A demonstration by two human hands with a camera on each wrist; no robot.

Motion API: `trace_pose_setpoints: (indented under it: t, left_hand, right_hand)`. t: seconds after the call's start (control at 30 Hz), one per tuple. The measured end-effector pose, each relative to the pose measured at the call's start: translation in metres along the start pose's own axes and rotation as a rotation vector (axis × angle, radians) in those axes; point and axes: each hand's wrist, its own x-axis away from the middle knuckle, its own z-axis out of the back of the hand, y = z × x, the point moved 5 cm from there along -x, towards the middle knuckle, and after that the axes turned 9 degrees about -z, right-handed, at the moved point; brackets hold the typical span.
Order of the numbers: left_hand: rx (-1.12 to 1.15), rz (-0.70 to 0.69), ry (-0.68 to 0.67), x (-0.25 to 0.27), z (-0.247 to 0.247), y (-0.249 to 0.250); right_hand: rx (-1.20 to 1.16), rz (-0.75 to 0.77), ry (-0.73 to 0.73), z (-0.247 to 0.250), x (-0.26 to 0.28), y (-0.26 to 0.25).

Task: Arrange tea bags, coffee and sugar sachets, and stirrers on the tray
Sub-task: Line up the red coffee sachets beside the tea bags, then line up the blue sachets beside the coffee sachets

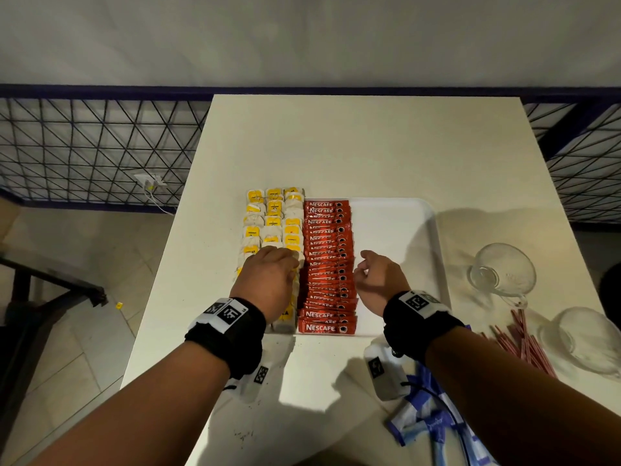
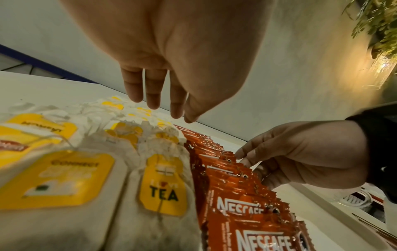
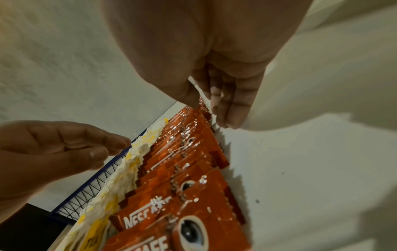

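Black wristbands [image 1: 224,334] bearing white square-coded marker tags [image 1: 232,313], forearms bare

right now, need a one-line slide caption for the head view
Both hands hover over a white tray with tea bags and red coffee sachets; stirrers wait alongside.

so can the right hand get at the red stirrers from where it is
Probably yes. The right hand holds nothing and hovers over bare tray, and the stirrers lie loose on the table on its own side, with nothing between. The glass cups sit close beside them.
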Motion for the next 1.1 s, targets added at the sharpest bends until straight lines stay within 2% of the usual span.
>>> trace_pose_setpoints:
  t: [0.33, 0.43, 0.5, 0.57, 0.63, 0.77, 0.87, 0.97, 1.1]
  left_hand:
    - [0.009, 0.021, -0.025, 0.002, 0.004, 0.002]
    - [0.027, 0.027, 0.041, 0.003, 0.011, 0.008]
    - [0.111, 0.027, 0.098, 0.003, 0.015, 0.023]
    - [0.221, -0.007, 0.038, 0.0, 0.014, 0.05]
    - [0.3, -0.075, -0.073, -0.003, 0.006, 0.084]
    - [0.352, -0.131, -0.319, 0.003, -0.024, 0.14]
    - [0.256, -0.199, -0.465, 0.014, -0.045, 0.171]
    - [0.234, -0.17, -0.53, 0.024, -0.065, 0.189]
    - [0.213, -0.107, -0.511, 0.036, -0.088, 0.216]
  right_hand:
    - [0.059, 0.055, -0.024, -0.008, -0.003, -0.007]
    - [0.043, 0.074, 0.049, 0.004, 0.0, -0.002]
    - [-0.001, 0.16, 0.121, 0.019, 0.007, -0.005]
    - [-0.048, 0.215, 0.158, 0.038, 0.015, -0.008]
    - [-0.015, 0.185, 0.169, 0.056, 0.021, -0.003]
    - [0.273, 0.059, 0.092, 0.078, 0.045, 0.04]
    - [0.503, -0.044, -0.022, 0.083, 0.074, 0.083]
    - [0.56, -0.099, -0.072, 0.085, 0.091, 0.115]
    - [0.593, -0.02, -0.092, 0.084, 0.095, 0.146]
